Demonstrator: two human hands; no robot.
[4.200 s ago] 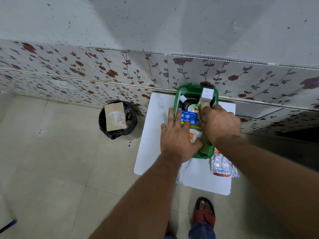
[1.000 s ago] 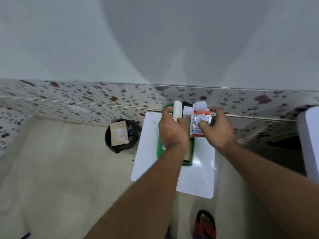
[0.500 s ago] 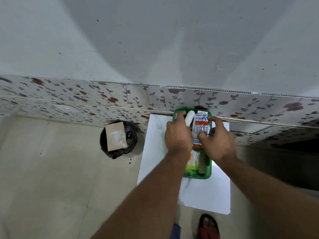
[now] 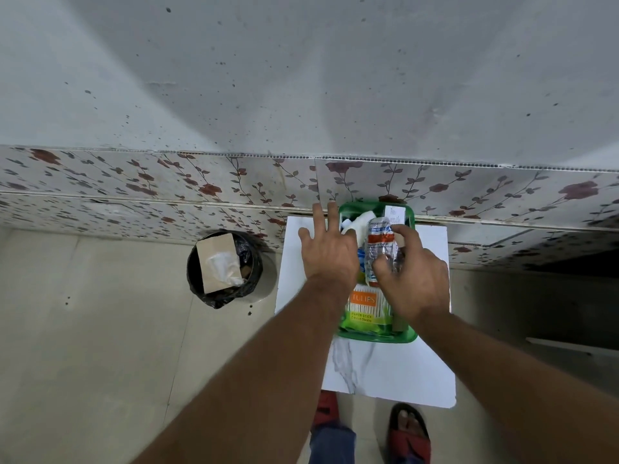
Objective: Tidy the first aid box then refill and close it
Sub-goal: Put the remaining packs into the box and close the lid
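A green first aid box stands open on a white marble-look table against the wall. Inside lie a pack of cotton swabs, a white roll, a small white carton and a blue blister strip, mostly hidden. My right hand presses a silver and red foil strip packet down into the box. My left hand hovers over the box's left rim, fingers spread, holding nothing.
A black-lined waste bin with a brown cardboard piece in it stands on the tiled floor left of the table. A floral tiled wall runs right behind the box. My feet in red sandals are below the table's near edge.
My left hand has let go of the white roll, which now lies in the box, and has opened. The foil packet has gone lower into the box under my right hand.
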